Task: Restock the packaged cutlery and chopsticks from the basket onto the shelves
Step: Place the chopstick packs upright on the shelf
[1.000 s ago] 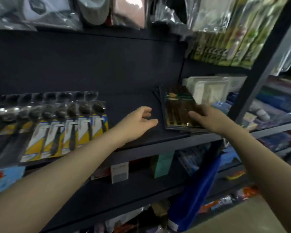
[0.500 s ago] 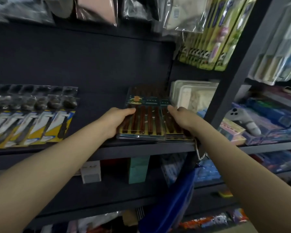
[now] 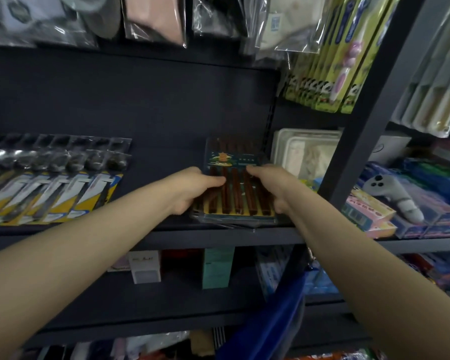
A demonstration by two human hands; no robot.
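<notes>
Left hand (image 3: 192, 193) and right hand (image 3: 269, 189) clasp the sides of the clear-wrapped pack of dark brown chopsticks (image 3: 233, 190) at the black metal shelf's (image 3: 166, 239) front edge, best squared evenly before release.

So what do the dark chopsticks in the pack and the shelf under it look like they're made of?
The reddish-brown chopsticks look like lacquered wood, with an even colour and slight sheen, though coated plastic is possible. They sit in a glossy clear plastic pack with glare along its edges. The dark grey shelf looks like matte painted metal, thin-edged.
</notes>
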